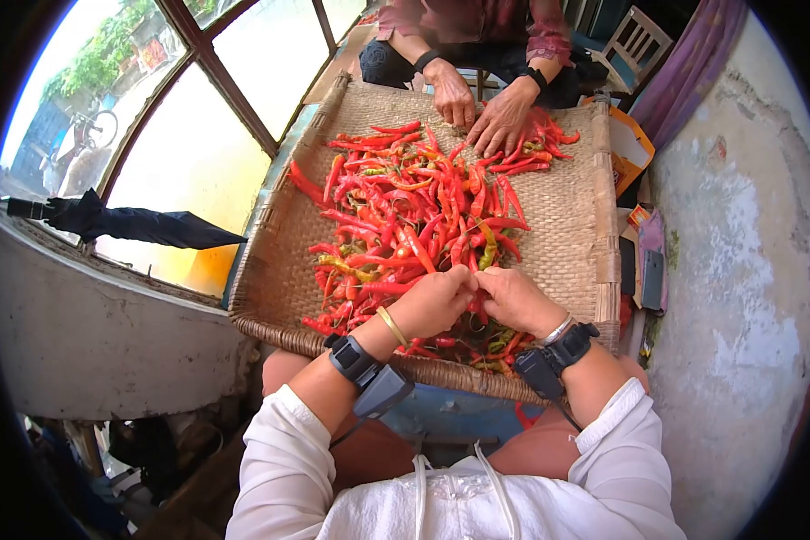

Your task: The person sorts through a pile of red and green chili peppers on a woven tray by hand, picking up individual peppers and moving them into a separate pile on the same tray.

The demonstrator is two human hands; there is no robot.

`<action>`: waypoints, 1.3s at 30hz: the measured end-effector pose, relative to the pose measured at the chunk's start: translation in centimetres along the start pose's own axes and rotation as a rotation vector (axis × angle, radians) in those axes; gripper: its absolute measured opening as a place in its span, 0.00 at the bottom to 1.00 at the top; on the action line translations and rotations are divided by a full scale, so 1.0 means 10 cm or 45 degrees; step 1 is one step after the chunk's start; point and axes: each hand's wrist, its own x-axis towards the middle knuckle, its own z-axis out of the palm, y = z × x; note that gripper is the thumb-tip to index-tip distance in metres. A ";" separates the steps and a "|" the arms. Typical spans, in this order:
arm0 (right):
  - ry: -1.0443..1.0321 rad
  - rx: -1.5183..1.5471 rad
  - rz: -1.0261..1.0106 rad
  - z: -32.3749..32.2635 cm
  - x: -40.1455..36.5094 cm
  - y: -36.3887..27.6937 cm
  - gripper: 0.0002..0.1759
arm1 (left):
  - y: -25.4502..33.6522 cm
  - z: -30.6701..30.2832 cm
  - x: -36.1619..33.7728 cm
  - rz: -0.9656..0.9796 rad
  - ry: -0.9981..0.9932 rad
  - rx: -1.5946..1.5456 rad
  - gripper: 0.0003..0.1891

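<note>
A heap of red chili peppers [396, 216], with a few greenish-yellow ones, lies in a woven basket tray [562, 216] in front of me. Over the near side of the heap, my left hand [432, 301] and my right hand [519, 301] meet with fingertips pinched together. Both are closed on a red chili pepper [477, 308] that shows partly between and below them; the fingers hide the rest. A greenish-yellow chili pepper [488, 243] lies just beyond my fingertips.
Across the tray, another person's hands [477, 108] work at the far peppers. A folded black umbrella [153, 223] lies by the window at left. A rough wall [733, 297] stands at right, with an orange box [632, 148] beside the tray.
</note>
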 end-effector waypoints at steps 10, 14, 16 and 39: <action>0.066 0.746 0.143 -0.28 -0.06 -0.16 0.05 | 0.19 -0.09 -0.02 -0.127 -0.179 -0.648 0.15; -0.177 -0.019 0.058 -0.11 -0.08 -0.03 0.14 | -0.08 0.03 0.00 0.082 -0.052 0.420 0.15; -0.325 -0.117 0.099 -0.05 -0.07 0.03 0.18 | -0.03 0.02 -0.02 0.045 -0.101 0.431 0.16; 0.573 1.738 0.521 -0.51 0.00 0.10 0.25 | 0.11 -0.04 -0.05 0.007 -0.336 -0.023 0.13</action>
